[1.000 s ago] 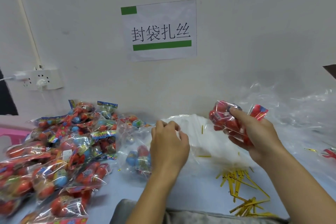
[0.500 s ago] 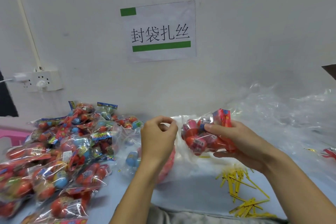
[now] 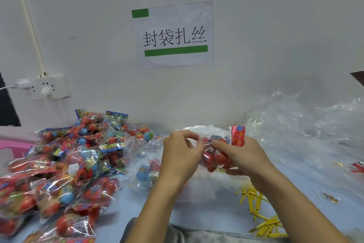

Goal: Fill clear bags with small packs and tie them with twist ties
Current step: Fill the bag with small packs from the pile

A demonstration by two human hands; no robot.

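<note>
My right hand [image 3: 243, 157] grips a small pack of red eggs [image 3: 217, 157] with a red header card, held above the table at centre. My left hand [image 3: 180, 156] pinches the clear film of a clear bag [image 3: 145, 151] right beside the pack, fingertips touching the right hand's. That bag sags to the left and holds blue and red eggs low down. Gold twist ties [image 3: 258, 213] lie scattered on the table under my right forearm.
A heap of filled egg packs [image 3: 59, 173] covers the left of the table. Crumpled empty clear bags [image 3: 307, 128] pile up at the right against the wall. A wall socket [image 3: 46, 88] sits far left, a paper sign above centre.
My right hand has carried the red egg pack leftward and down to meet my left hand, which rose from the bag pile and now pinches the film next to it.
</note>
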